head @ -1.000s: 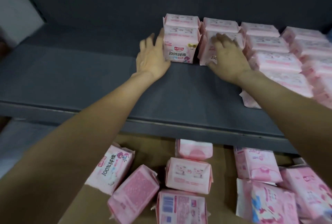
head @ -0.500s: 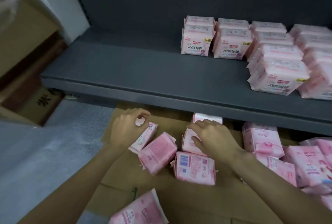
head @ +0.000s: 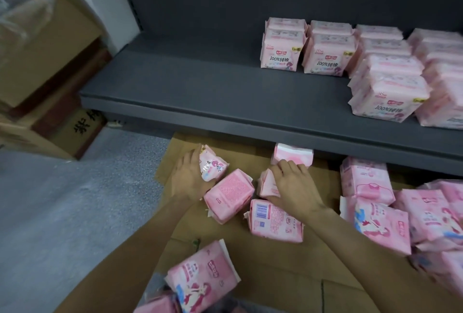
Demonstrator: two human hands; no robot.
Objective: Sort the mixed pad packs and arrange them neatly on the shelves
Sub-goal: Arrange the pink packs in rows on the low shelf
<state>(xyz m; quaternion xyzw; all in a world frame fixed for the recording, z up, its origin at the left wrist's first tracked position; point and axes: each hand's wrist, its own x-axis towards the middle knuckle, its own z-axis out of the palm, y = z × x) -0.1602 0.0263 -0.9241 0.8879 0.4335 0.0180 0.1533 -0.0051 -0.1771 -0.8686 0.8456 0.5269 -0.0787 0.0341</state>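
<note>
Below the grey shelf [head: 200, 102], on flattened cardboard [head: 288, 275], the left hand [head: 190, 182] curls round a small pink pack [head: 213, 166], while the right hand [head: 295, 188] grips another pack [head: 266, 184]. Sorted packs [head: 325, 54] stand in rows on the shelf's right side.

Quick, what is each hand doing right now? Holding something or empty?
Left hand: grips a pink pad pack lying on the cardboard.
Right hand: fingers curled over another pink pack, gripping it.
</note>
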